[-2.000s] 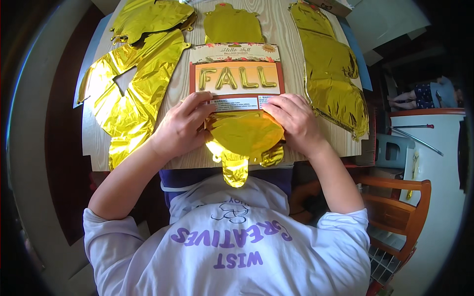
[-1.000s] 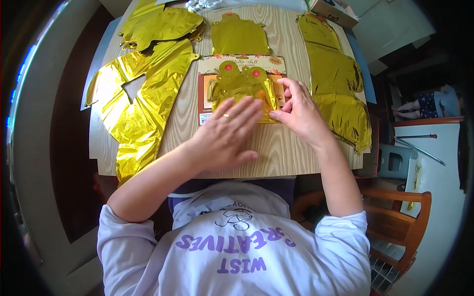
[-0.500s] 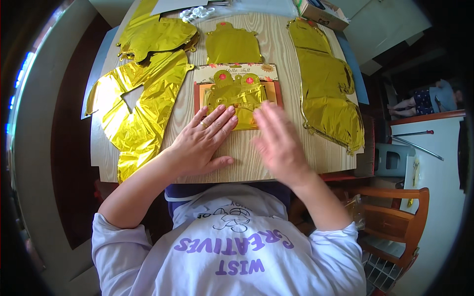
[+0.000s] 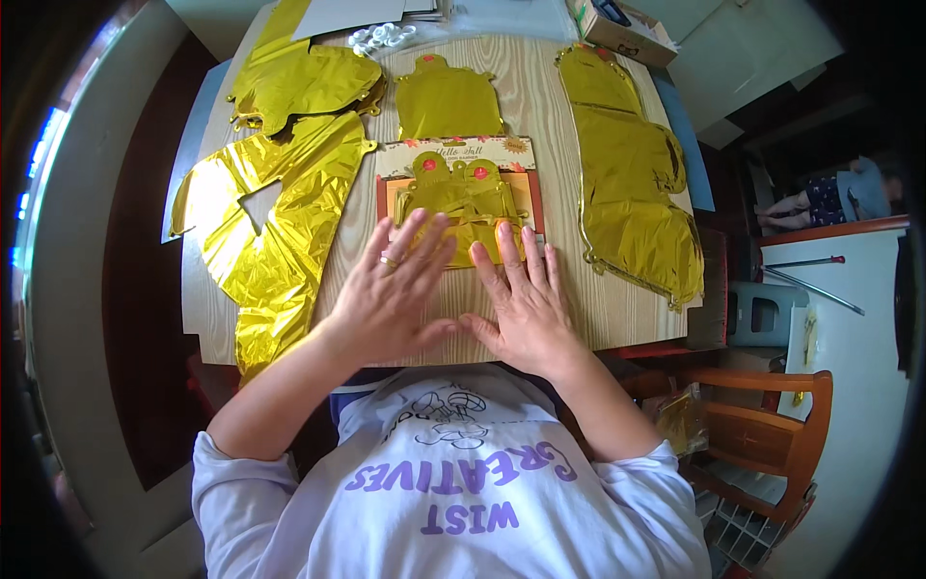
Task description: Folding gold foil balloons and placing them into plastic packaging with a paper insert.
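Note:
Folded gold foil balloons [image 4: 463,201] with round red stickers lie on a printed cardboard backing card [image 4: 502,151] in front of me. My left hand [image 4: 391,289] is over the near left part of the foil, palm down, fingers spread and slightly blurred. Flatter, with fingers apart, my right hand [image 4: 529,304] has its fingertips on the near right edge of the foil. Neither hand grips anything. Beyond the card lies a flat gold foil balloon [image 4: 449,101]. A large crinkled gold foil balloon [image 4: 309,217] spreads to the left.
More gold foil balloons [image 4: 309,82] are piled at the far left, and a long one [image 4: 632,169] lies right. White ribbon coils [image 4: 381,37] and a cardboard box [image 4: 627,34] sit at the back of the table [image 4: 535,77]. A wooden chair [image 4: 762,429] stands right; a person [image 4: 844,198] is beyond.
My right hand has come down, its fingertips now at the foil's near right edge. My left hand has lifted a little and its fingers have spread.

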The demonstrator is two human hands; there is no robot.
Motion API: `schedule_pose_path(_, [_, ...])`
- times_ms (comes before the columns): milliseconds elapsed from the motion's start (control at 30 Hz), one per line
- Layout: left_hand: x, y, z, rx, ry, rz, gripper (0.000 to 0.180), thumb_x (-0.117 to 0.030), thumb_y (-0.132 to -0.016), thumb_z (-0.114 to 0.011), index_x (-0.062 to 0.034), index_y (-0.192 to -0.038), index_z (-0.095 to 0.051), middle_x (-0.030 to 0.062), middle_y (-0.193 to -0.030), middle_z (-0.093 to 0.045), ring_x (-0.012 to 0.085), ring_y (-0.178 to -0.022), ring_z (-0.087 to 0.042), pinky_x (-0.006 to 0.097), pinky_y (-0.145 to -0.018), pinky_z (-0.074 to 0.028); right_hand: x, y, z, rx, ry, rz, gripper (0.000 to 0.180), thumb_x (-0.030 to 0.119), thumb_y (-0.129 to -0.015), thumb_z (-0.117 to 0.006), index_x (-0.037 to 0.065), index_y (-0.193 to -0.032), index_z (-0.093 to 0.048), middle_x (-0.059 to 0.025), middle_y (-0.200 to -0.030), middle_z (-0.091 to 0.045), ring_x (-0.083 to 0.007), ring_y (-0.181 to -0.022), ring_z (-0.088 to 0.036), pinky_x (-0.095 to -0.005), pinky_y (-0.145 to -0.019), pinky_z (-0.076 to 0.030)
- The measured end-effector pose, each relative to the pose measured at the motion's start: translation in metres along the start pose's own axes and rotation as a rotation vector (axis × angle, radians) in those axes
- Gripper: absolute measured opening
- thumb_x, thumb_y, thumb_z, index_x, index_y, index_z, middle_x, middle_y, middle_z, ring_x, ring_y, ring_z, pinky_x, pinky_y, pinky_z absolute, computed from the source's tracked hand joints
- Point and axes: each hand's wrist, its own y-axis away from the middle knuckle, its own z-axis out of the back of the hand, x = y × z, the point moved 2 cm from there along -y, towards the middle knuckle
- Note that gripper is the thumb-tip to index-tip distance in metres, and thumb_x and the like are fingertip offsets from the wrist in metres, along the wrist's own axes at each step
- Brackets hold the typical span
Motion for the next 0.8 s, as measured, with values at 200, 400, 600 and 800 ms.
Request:
schedule_pose_path(200, [-0.02, -0.021, -0.029, -0.09, 0.259, -0.033, 0.092, -0.063, -0.097, -0.047, 0.0048, -0.156, -0.028, 0.0243, -0.163, -0.028, 0.0389, -0.154, -0.022, 0.052, -0.125, -0.014, -0.003, -0.005, 0.018, 0.081, -0.019, 0.006, 0.092, 0.044, -0.082, -0.073, 0.008, -0.157, -0.034, -0.025, -0.165, -0.016, -0.0484, -0.152, -0.013, -0.0594, -0.124, -0.009])
schedule_pose_path(400, [-0.021, -0.017, -0.036, -0.039, 0.181, 0.014, 0.091, -0.067, -0.099, -0.038, 0.0017, -0.157, -0.03, 0.0245, -0.164, -0.026, 0.039, -0.154, -0.019, 0.052, -0.125, -0.011, -0.054, -0.047, 0.073, 0.094, -0.66, -0.026, 0.052, 0.023, -0.087, -0.076, 0.006, -0.135, -0.064, -0.0163, -0.128, -0.066, -0.0276, -0.123, -0.06, -0.039, -0.107, -0.047])
schedule_pose_path(600, [-0.024, -0.023, -0.037, 0.012, 0.179, 0.013, 0.09, -0.069, -0.098, -0.037, -0.0003, -0.156, -0.032, 0.0247, -0.164, -0.025, 0.0396, -0.155, -0.016, 0.054, -0.125, -0.009, -0.135, -0.144, 0.064, -0.094, -0.586, -0.125, 0.034, 0.016, -0.085, -0.08, 0.001, -0.112, -0.067, -0.0082, -0.101, -0.068, -0.0143, -0.092, -0.062, -0.0327, -0.088, -0.052])
schedule_pose_path(800, [-0.025, -0.022, -0.035, 0.009, 0.174, 0.024, 0.09, -0.069, -0.098, -0.038, -0.0011, -0.156, -0.032, 0.0238, -0.164, -0.026, 0.0391, -0.155, -0.016, 0.055, -0.125, -0.007, -0.145, -0.185, 0.061, 0.236, -0.415, -0.115, 0.04, 0.02, -0.079, -0.086, 0.0, -0.104, -0.063, -0.0056, -0.091, -0.065, -0.0139, -0.084, -0.059, -0.0301, -0.077, -0.049])
